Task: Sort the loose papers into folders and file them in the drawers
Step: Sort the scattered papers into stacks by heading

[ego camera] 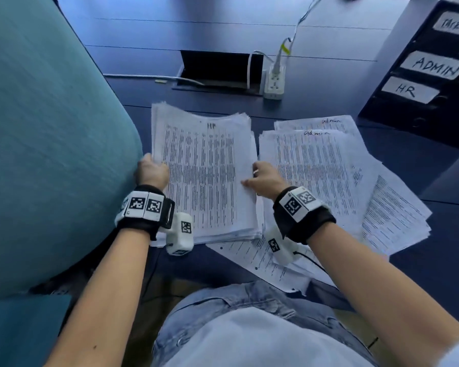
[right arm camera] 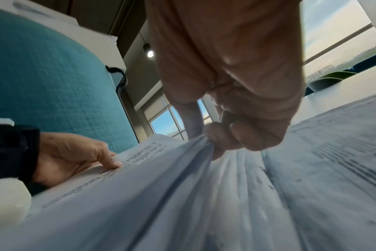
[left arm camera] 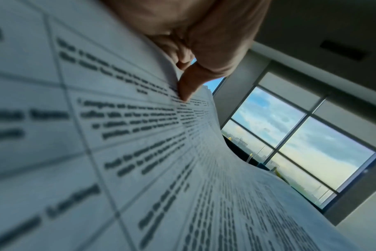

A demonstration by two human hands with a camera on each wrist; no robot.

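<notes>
Head view. A thick stack of printed sheets (ego camera: 206, 176), its top page hand-marked "HR", lies on the dark blue table (ego camera: 316, 83) directly in front of the person. The left hand (ego camera: 152, 171) grips the stack's left edge with the thumb on top; the right hand (ego camera: 266, 178), wearing a ring, grips the right edge. Just to the right lie sheets marked "Admin" (ego camera: 313, 165), overlapping a fan of loose papers (ego camera: 390, 215) that reaches the table's near edge. At far right stand dark binders (ego camera: 421, 75) with white labels reading "ADMIN" and "HR"; a third label is cut off. A white power strip (ego camera: 274, 82) sits beside an open cable hatch (ego camera: 220, 68) beyond the stack. A teal chair back (ego camera: 51, 141) fills the left side.

Left wrist view. The left hand (left arm camera: 204, 42) has its fingers curled about the curved edge of the HR stack (left arm camera: 140, 152), one fingertip (left arm camera: 186, 95) pressing the printed top page. A window (left arm camera: 301, 144) shows behind.

Right wrist view. The right hand (right arm camera: 236, 84) pinches the bundled edge of the stack (right arm camera: 161, 195) between thumb and curled fingers. Across the sheets, the left hand (right arm camera: 75, 156) holds the opposite edge, before the chair back (right arm camera: 54, 84).
</notes>
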